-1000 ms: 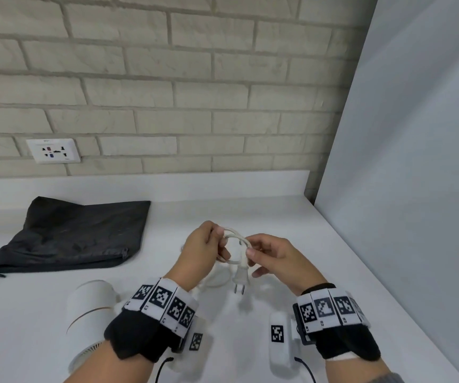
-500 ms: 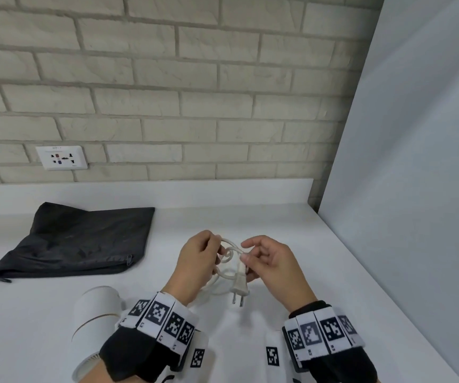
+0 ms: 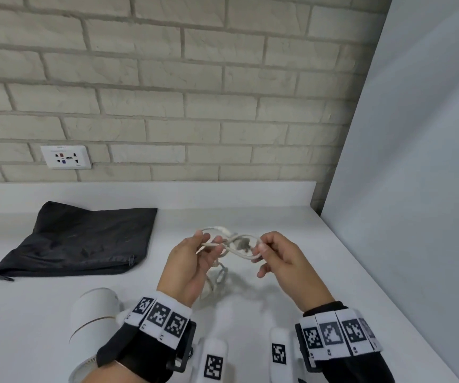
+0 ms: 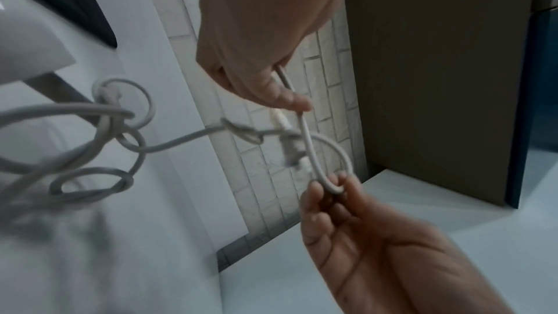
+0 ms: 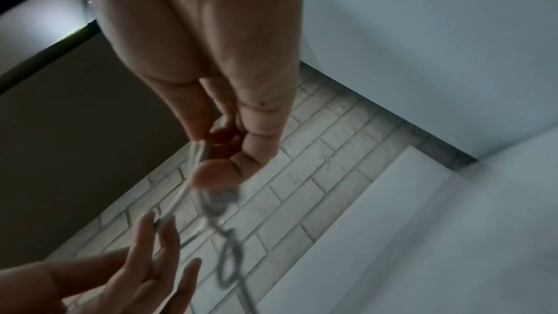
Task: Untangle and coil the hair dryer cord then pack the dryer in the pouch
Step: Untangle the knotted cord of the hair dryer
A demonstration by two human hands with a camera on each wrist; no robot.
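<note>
White countertop [image 3: 43,308] runs wide across the head view, smooth and matte, backed by a low white upstand and a pale brick wall [image 3: 167,87] with grey mortar lines. On that wall sits a white socket plate [image 3: 66,157], low on the left. A plain grey-white panel [image 3: 421,167] closes off the right side and meets the counter at the corner.

Out on the counter, far left, the black pouch [image 3: 84,241] lies flat and creased, zipper edge towards the person. Nearer, at the bottom left, the white hair dryer [image 3: 95,316] lies on its side, well apart from the pouch.

Both hands are up over the middle of the counter, with the white cord [image 3: 236,251] stretched between them. Left hand [image 3: 192,261] pinches 1 loop between thumb and fingertips; right hand [image 3: 280,258] pinches the opposite loop, fingers curled tight. From the left wrist view the cord [image 4: 187,139] shows a small knot mid-span and several loose loops trailing down to the surface. The plug is blurred behind the crossing strands.
</note>
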